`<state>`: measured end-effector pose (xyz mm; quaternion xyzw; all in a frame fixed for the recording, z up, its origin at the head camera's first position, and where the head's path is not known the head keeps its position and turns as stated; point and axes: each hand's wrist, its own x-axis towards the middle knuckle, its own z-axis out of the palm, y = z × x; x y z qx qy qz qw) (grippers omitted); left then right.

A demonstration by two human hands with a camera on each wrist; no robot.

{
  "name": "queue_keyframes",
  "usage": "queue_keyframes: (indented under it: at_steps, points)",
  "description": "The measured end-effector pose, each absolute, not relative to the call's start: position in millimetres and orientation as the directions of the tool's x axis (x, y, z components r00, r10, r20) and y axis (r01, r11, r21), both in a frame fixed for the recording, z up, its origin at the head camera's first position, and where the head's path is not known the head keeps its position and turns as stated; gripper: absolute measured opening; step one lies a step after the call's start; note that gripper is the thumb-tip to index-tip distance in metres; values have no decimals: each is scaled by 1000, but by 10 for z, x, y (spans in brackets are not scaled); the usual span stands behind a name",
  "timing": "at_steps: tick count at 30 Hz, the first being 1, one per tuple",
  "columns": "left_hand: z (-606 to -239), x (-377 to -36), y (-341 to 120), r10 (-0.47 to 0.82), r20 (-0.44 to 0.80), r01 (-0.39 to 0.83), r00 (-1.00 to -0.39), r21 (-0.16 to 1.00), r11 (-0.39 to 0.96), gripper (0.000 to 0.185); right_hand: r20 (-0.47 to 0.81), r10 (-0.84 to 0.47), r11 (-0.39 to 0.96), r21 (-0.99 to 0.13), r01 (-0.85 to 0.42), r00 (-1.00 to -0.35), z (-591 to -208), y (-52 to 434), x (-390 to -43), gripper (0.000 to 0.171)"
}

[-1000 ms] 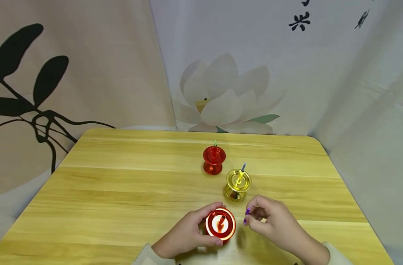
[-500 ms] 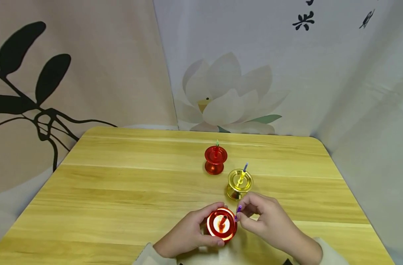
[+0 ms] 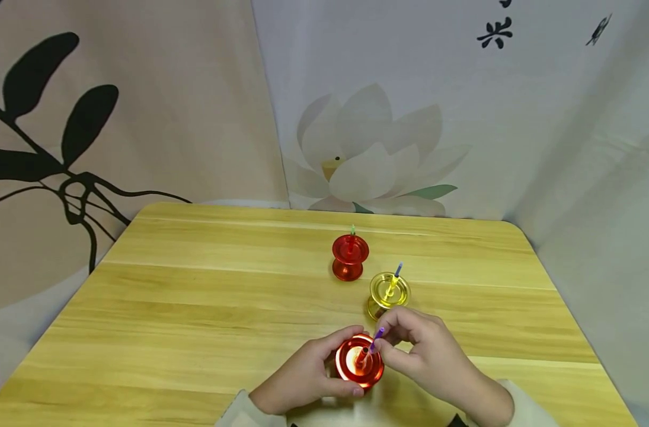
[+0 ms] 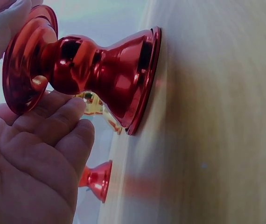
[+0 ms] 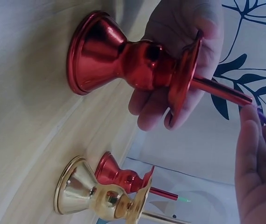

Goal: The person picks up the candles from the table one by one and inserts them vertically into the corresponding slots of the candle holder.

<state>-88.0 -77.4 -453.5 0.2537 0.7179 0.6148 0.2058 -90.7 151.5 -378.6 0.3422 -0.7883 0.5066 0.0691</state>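
My left hand point(image 3: 308, 370) grips a shiny red candle holder point(image 3: 348, 359) by its dish, thumb on the near side and fingers on the far side. The holder stands upright with its base on the table, as the left wrist view shows. Between thumb and fingertips, my right hand point(image 3: 436, 356) pinches a small purple candle point(image 3: 378, 338). The candle's lower end is right at the top of the holder's thin red tube point(image 5: 224, 91), slightly tilted. In the right wrist view the fingertips partly cover the candle.
Just beyond my right hand stands a gold candle holder point(image 3: 380, 289) with a blue candle point(image 3: 398, 269) in its tube. Farther back is another red holder point(image 3: 348, 270) with a green candle point(image 3: 353, 229). Printed curtains point(image 3: 196, 118) hang behind the wooden table point(image 3: 196, 296).
My right hand has moved left with the purple candle, from beside the red holder to over its dish, at the tube's top. My left hand keeps its grip on the holder.
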Motion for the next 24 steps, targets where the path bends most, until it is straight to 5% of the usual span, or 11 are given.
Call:
queue_keyframes:
  at_steps: [24]
  points:
    - [-4531,-882,-775,620,43,144,-783,983,113,77,521,-514,274,-654,-706,-682,-3804,1465,-959,30]
